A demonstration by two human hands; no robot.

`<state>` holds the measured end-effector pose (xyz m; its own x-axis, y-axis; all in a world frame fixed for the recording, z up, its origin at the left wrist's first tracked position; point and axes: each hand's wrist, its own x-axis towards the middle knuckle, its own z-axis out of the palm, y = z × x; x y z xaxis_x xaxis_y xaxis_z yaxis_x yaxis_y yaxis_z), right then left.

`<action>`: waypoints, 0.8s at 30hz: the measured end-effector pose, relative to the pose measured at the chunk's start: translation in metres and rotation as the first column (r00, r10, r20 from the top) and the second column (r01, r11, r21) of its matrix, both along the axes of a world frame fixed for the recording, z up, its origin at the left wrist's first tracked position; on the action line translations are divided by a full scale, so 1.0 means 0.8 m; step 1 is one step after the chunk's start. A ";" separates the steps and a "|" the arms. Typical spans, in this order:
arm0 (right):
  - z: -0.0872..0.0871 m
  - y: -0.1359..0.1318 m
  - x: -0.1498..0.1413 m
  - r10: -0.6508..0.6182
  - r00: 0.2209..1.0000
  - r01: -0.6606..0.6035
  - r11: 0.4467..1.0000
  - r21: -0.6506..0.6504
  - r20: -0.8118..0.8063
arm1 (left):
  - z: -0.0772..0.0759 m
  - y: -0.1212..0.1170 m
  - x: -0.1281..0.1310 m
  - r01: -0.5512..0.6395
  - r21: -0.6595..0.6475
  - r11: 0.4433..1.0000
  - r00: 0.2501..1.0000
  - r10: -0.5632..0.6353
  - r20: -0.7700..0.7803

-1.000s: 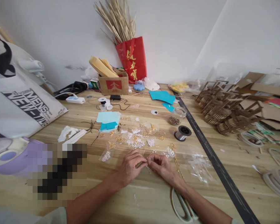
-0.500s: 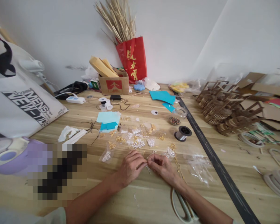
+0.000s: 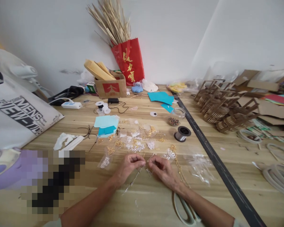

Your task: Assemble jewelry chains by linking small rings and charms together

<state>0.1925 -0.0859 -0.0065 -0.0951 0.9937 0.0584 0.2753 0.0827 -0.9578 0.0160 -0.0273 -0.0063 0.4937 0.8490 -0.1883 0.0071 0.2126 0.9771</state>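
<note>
My left hand (image 3: 129, 167) and my right hand (image 3: 162, 170) meet above the table with thumb and fingers pinched. A thin silver chain (image 3: 132, 182) slants down to the table from between them. Both pinches sit on it, close together; the exact link in the fingertips is too small to see. More silver chain hangs by my right fingers. Just beyond lie piles of small silver pieces (image 3: 136, 147) and gold pieces (image 3: 119, 143). A gold chain (image 3: 179, 167) runs beside my right hand, and scissors (image 3: 186, 210) lie partly under my right forearm.
A wire spool (image 3: 182, 135), a jar of beads (image 3: 174, 121) and clear plastic bags (image 3: 201, 167) are on the right. Wooden baskets (image 3: 229, 110) stand farther right. Blue sheets (image 3: 106, 123) lie behind the small parts. A white bag (image 3: 19, 110) stands at the left.
My hands have drawn slightly apart, the left moving a little left. The silver chain now shows stretched down toward the lower left. The whole view has shifted slightly.
</note>
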 end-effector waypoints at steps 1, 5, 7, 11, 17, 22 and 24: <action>0.000 -0.001 0.000 0.008 1.000 -0.008 1.000 0.015 0.004 | -0.002 0.001 0.000 0.012 -0.013 1.000 1.000 -0.011 0.023; 0.000 -0.003 0.000 0.035 0.999 -0.035 0.997 0.061 0.000 | -0.010 0.002 0.001 0.051 -0.072 0.996 0.994 -0.044 0.100; 0.000 -0.004 0.000 0.046 0.999 -0.045 0.996 0.075 -0.011 | -0.014 0.002 0.001 0.064 -0.093 0.994 0.992 -0.052 0.119; 0.000 -0.003 0.000 0.060 0.998 -0.059 0.994 0.090 -0.011 | -0.018 0.003 0.000 0.078 -0.089 0.993 0.989 -0.067 0.129; 0.002 -0.004 0.000 0.056 0.998 -0.055 0.994 0.091 -0.013 | -0.019 0.004 0.001 0.090 -0.101 0.991 0.989 -0.077 0.126; 0.000 -0.003 0.001 0.053 0.999 -0.051 0.993 0.107 -0.013 | -0.019 0.004 0.000 0.083 -0.099 0.992 0.992 -0.072 0.105; -0.001 -0.003 0.001 0.053 0.998 -0.050 0.993 0.104 -0.020 | -0.018 0.004 -0.001 0.080 -0.100 0.992 0.993 -0.071 0.096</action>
<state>0.1931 -0.0885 -0.0072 -0.1435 0.9761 0.1630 0.2468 0.1948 -0.9493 0.0152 -0.0244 -0.0209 0.5748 0.7871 -0.2239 -0.0618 0.3146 0.9472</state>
